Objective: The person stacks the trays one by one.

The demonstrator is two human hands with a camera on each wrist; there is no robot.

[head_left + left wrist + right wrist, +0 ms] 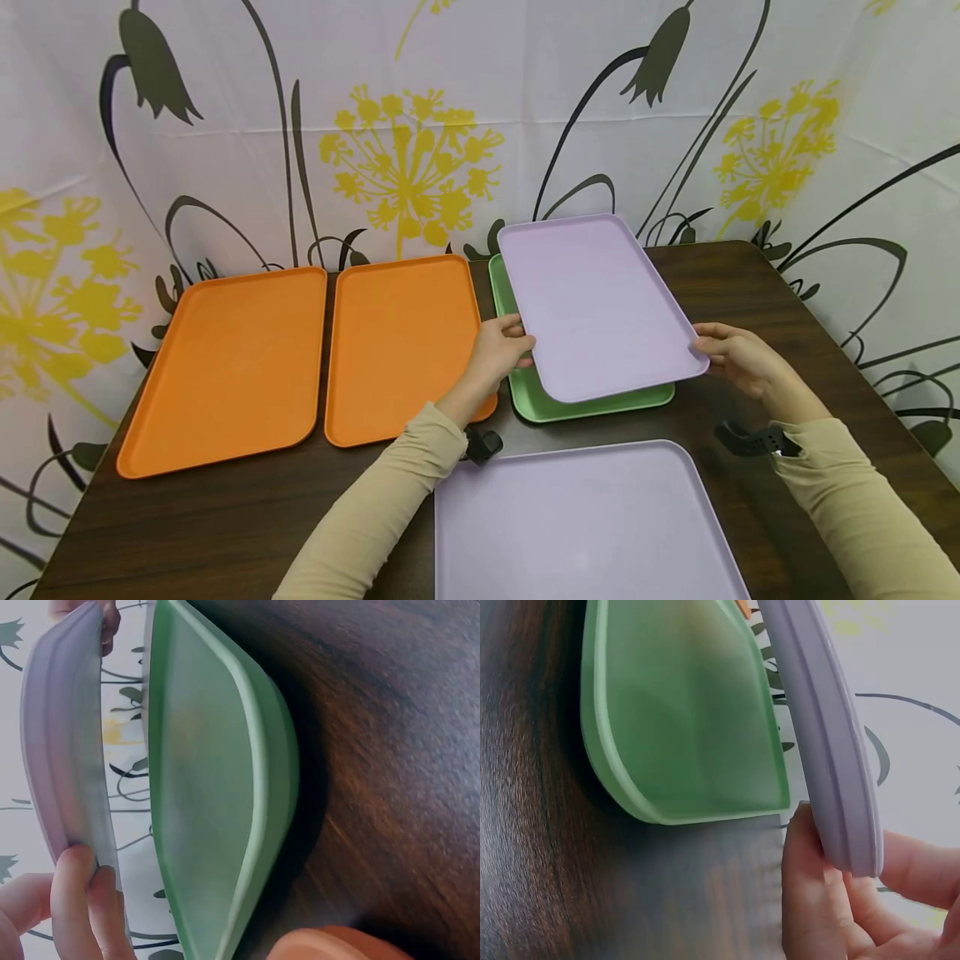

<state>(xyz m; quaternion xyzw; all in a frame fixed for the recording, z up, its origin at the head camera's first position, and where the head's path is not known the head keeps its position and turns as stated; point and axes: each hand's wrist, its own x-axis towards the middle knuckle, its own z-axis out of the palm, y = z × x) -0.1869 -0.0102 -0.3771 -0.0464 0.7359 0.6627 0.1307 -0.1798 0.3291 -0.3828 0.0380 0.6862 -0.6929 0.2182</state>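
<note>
A lilac tray (600, 308) is held up, slightly turned, above a green tray (551, 404) that lies on the table. My left hand (498, 350) grips its left edge, thumb on top and fingers beneath. At its near right corner my right hand (742, 362) pinches the rim. Both wrist views show a gap between the raised lilac tray (64, 742) and the green tray (682, 712). Most of the green tray is hidden from above by the lilac one.
A second lilac tray (585, 525) lies at the table's near side, below my forearms. To the left, a smaller orange tray (401, 342) and a larger orange tray (232, 367) lie side by side. A flower-printed cloth (450, 50) hangs behind the dark wooden table (750, 292).
</note>
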